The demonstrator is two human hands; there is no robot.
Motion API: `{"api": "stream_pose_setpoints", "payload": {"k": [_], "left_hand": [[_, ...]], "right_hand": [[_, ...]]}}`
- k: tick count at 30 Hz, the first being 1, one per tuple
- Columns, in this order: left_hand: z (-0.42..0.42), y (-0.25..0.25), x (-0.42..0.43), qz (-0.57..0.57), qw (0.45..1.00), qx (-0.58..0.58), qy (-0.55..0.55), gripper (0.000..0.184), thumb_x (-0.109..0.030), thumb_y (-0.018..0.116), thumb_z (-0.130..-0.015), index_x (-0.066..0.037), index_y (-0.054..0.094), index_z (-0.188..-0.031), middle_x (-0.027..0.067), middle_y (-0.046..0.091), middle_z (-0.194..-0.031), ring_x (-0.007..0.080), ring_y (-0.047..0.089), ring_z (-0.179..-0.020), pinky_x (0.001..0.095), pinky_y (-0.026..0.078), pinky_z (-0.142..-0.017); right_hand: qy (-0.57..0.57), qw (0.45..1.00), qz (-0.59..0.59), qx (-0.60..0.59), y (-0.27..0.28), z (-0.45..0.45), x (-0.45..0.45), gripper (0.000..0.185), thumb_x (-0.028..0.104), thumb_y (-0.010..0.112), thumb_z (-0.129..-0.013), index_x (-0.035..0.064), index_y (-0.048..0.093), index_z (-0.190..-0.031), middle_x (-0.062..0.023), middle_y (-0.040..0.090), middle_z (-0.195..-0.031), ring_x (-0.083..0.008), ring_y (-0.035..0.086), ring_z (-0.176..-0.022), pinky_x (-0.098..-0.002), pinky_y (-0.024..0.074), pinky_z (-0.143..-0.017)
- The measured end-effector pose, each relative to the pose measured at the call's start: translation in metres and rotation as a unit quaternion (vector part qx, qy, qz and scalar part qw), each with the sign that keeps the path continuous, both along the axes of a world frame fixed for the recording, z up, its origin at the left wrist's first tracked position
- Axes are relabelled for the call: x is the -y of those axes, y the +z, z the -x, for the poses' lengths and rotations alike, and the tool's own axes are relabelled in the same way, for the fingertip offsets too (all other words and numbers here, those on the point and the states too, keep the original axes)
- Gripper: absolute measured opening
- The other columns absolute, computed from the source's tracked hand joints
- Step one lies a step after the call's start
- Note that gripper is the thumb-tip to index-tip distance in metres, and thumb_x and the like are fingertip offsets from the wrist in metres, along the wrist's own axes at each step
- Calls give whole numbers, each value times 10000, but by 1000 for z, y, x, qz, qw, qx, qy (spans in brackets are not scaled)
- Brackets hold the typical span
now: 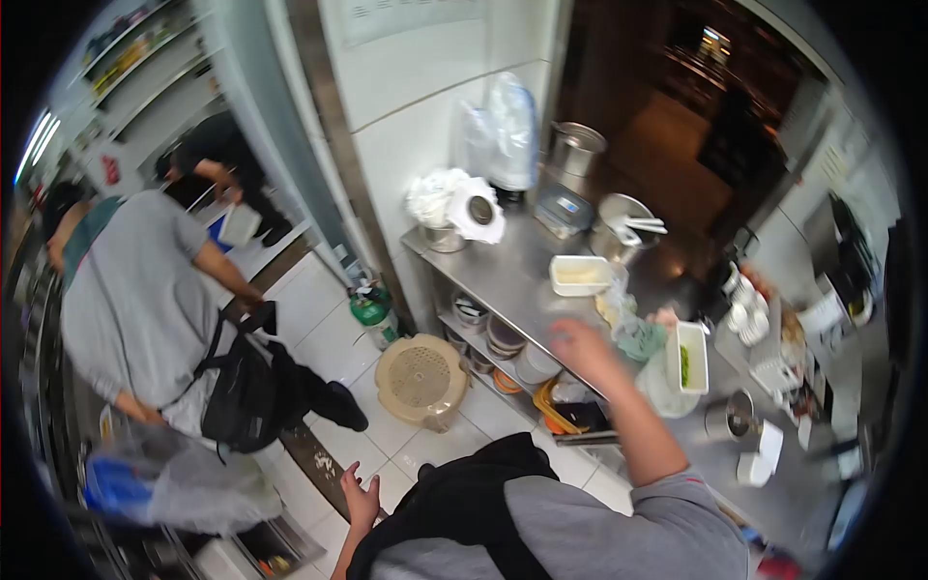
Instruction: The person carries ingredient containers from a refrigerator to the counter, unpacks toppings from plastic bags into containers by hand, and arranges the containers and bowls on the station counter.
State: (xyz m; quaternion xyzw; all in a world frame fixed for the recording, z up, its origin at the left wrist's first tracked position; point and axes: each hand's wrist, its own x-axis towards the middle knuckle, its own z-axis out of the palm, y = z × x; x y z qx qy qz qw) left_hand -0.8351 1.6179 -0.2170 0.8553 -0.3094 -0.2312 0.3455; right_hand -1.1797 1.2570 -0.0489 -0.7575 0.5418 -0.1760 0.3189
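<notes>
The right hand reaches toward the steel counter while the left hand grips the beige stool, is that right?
Not quite: the head view shows the left hand apart from the beige stool, fingers open, not gripping it. The right hand does reach toward the steel counter, as you said.

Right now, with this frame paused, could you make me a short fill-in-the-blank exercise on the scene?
The person's ____ hand is the one nearer the steel counter. The gas cylinder beside the beige stool is coloured ____. The tub holding green leaves is coloured ____.
Missing words: right; green; white.
</notes>
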Motion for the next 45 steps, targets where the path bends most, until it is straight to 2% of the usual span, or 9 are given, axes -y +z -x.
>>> {"api": "stream_pose_setpoints", "payload": {"k": [3, 9, 15, 21, 25, 33, 39, 43, 45], "left_hand": [[-28, 17, 31, 14, 996, -54, -72, 475, -103, 655, -820, -74, 480, -1260, 142, 516, -1229, 287, 569, -1027, 390, 478, -841], [-33, 57, 102, 75, 981, -143, -105, 433, -33, 620, -834, -55, 494, -1248, 103, 513, -1237, 216, 531, -1043, 330, 465, -851], [-4, 57, 151, 70, 985, -127, -91, 429, -64, 641, -828, -79, 503, -1233, 104, 507, -1230, 247, 542, -1047, 357, 474, -834], [0, 82, 182, 41, 995, -44, -75, 435, -121, 697, -787, -89, 530, -1187, 113, 511, -1181, 268, 545, -1022, 397, 470, -833], [-36, 57, 162, 48, 998, 52, 4, 380, -142, 722, -761, -79, 594, -1113, 153, 530, -1138, 290, 551, -1004, 365, 471, -882], [-66, 7, 25, -245, 958, 45, 139, 436, -285, 732, -743, -108, 603, -1120, 175, 506, -1204, 340, 533, -1111, 378, 435, -969], [-83, -60, -60, -426, 900, -81, -36, 534, -392, 709, -732, -128, 593, -1181, 173, 591, -1183, 328, 557, -1114, 385, 450, -943], [-121, -100, -53, -370, 895, -64, -241, 532, -409, 678, -742, -130, 601, -1188, 183, 614, -1151, 350, 577, -1077, 405, 460, -916], [-148, -113, -37, -348, 914, -87, -190, 535, -408, 671, -750, -111, 596, -1188, 191, 615, -1136, 352, 567, -1088, 412, 458, -916]], "right_hand": [[151, 977, -51, -139, -89, -43, -58, 379, 286, 628, -813, 132, 573, -1155, -125, 593, -1164, -300, 575, -1065, -470, 465, -864], [207, 959, -115, -156, -67, -58, -91, 318, 215, 652, -802, 82, 598, -1085, -123, 590, -1094, -317, 577, -1034, -435, 483, -834], [97, 972, 177, -119, -79, -12, -1, 443, 133, 684, -739, 78, 555, -1159, -136, 501, -1233, -326, 489, -1140, -426, 431, -899], [133, 953, 242, -128, -105, -9, 44, 527, 159, 704, -699, 165, 536, -1199, -103, 439, -1340, -310, 415, -1248, -480, 327, -1015], [150, 955, 215, -136, -106, -3, 47, 608, 158, 719, -665, 175, 528, -1242, -93, 440, -1351, -314, 386, -1273, -511, 290, -1038], [173, 952, 220, -122, -107, -2, 49, 608, 147, 710, -627, 147, 536, -1210, -104, 450, -1338, -342, 378, -1272, -522, 265, -1050], [172, 939, 263, -137, -121, -13, 51, 536, 98, 647, -619, 121, 541, -1144, -153, 473, -1279, -378, 401, -1234, -541, 285, -1004], [178, 926, 272, -190, -117, -87, 48, 651, 288, 707, -665, 150, 494, -1264, -97, 463, -1332, -315, 426, -1220, -532, 297, -1024], [241, 928, 280, -52, -97, -164, 45, 445, 94, 637, -632, 113, 570, -1072, -157, 480, -1260, -365, 425, -1202, -519, 308, -981]]}}
